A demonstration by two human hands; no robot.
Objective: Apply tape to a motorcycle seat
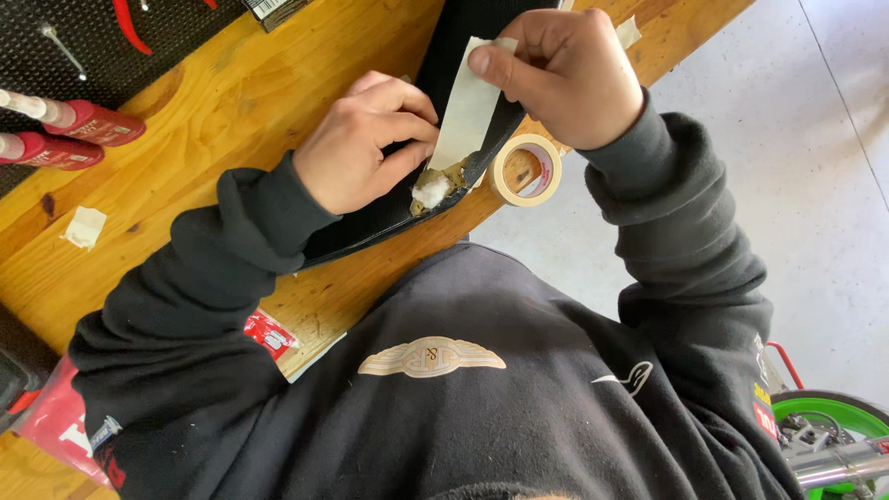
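A black curved panel [389, 218] lies on the wooden workbench [231, 102]. At its near edge sits a damaged patch with white and brownish filler [433, 188]. My left hand [366, 139] presses on the panel beside that patch, fingertips on the lower end of a strip of beige masking tape [466, 106]. My right hand [560, 74] pinches the strip's upper end between thumb and fingers, holding it stretched over the panel. A roll of masking tape [526, 169] rests at the bench edge just below my right wrist.
Two red tubes with white nozzles [69, 125] lie at the left on a black mat. Red-handled pliers [130, 28] lie at the top left. A scrap of tape [85, 227] sticks to the bench. A green wheel [833, 435] stands on the grey floor at the lower right.
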